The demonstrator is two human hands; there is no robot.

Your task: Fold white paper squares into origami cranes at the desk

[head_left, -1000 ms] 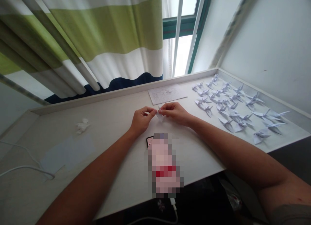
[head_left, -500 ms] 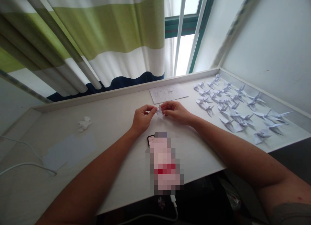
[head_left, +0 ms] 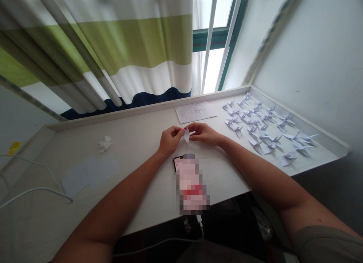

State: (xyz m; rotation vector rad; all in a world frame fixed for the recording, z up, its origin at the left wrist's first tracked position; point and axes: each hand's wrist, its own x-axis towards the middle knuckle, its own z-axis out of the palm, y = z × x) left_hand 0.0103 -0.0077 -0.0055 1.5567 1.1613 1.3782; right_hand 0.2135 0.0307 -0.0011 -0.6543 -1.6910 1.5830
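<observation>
A small piece of folded white paper (head_left: 186, 136) is held above the table between my two hands, its narrow tip pointing down. My left hand (head_left: 170, 139) pinches its upper left side between thumb and forefinger. From the other side, my right hand (head_left: 206, 134) curls its fingers to the paper's top edge, with its thumb close to the right side. Fingertips cover part of the folds. Just below the hands lies a phone (head_left: 191, 183), its screen blurred out. Many finished folded paper cranes (head_left: 265, 121) stand in rows on the right of the table.
Behind my hands lies a sheet with pencil-like marks (head_left: 195, 111). Plain white sheets (head_left: 89, 172) and a crumpled tissue (head_left: 105, 144) lie on the left, near white cables (head_left: 36, 191). A charging cable (head_left: 200, 221) runs from the phone over the table's front edge. A raised rim (head_left: 147, 109) borders the back.
The folded paper now shows its tip lower, and my right fingers have shifted toward its top, with the thumb further off. The whole view has shifted slightly.
</observation>
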